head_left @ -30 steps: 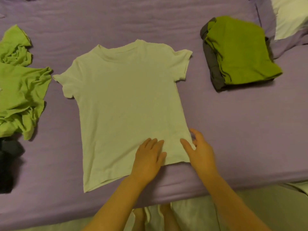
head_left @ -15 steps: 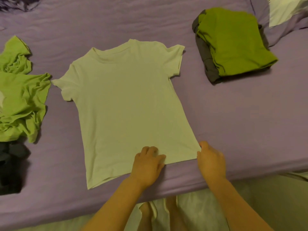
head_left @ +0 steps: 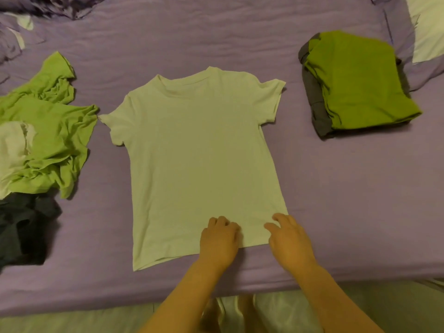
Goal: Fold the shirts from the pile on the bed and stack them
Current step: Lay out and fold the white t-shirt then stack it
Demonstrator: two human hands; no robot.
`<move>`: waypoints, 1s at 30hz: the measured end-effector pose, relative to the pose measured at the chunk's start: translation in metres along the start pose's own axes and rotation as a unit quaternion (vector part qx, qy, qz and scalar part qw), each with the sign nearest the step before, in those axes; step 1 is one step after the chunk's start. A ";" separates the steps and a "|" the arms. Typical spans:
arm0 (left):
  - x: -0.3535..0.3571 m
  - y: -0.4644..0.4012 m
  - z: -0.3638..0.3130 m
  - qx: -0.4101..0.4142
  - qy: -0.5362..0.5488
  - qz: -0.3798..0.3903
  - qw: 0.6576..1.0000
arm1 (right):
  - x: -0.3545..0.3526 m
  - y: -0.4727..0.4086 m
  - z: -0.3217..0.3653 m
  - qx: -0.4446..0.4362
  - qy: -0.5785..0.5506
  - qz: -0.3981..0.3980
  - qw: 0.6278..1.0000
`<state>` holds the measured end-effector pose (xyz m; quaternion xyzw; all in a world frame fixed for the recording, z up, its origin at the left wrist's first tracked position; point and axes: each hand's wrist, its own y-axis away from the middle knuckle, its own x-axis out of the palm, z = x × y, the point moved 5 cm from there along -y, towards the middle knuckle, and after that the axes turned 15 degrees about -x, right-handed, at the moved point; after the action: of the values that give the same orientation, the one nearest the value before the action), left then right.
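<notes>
A white T-shirt [head_left: 197, 159] lies flat on the purple bed [head_left: 348, 193], collar pointing away from me and hem toward me. My left hand [head_left: 219, 241] rests on the middle of the hem with its fingers curled into the cloth. On the hem's right corner lies my right hand [head_left: 290, 241], fingers apart and touching the fabric. To the left is the unfolded pile: crumpled green shirts [head_left: 50, 131], a white one [head_left: 12, 145] and a dark one [head_left: 24, 227]. At the far right sits the folded stack [head_left: 358, 80], green on top of grey.
The bed's near edge [head_left: 360, 277] runs just below my wrists, with pale floor beneath. A white pillow [head_left: 427, 27] is at the top right corner. Rumpled bedding [head_left: 36, 8] lies at the top left.
My right hand moved from just off the shirt's right corner onto the hem and spread its fingers. My left hand's fingers curled tighter on the hem. The shirt stays flat.
</notes>
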<state>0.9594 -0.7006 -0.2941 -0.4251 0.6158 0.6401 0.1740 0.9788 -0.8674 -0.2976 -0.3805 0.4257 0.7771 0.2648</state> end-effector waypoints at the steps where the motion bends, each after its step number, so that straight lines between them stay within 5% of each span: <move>1: -0.004 -0.003 -0.002 -0.023 0.023 0.005 0.999 | -0.004 -0.003 0.000 -0.001 -0.003 -0.005 1.000; 7: -0.028 -0.030 -0.013 -0.065 0.078 0.034 0.994 | -0.033 -0.036 -0.005 0.027 -0.065 -0.049 0.996; 14: -0.082 -0.099 -0.029 -0.018 0.089 -0.005 0.996 | -0.083 -0.101 -0.032 0.087 -0.143 -0.093 0.981; 20: -0.157 -0.177 -0.052 0.030 0.025 -0.130 0.991 | -0.135 -0.168 -0.076 0.177 -0.289 -0.193 0.921; 26: -0.180 -0.251 -0.091 0.139 -0.080 -0.124 0.979 | -0.161 -0.225 -0.100 0.246 -0.406 -0.296 0.829; 30: -0.183 -0.296 -0.103 0.141 -0.131 -0.124 0.973 | -0.163 -0.252 -0.100 0.274 -0.389 -0.310 0.823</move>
<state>1.3203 -0.6881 -0.3329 -0.3812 0.6144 0.5705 0.3894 1.2934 -0.8430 -0.3148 -0.0704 0.3422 0.5889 0.7288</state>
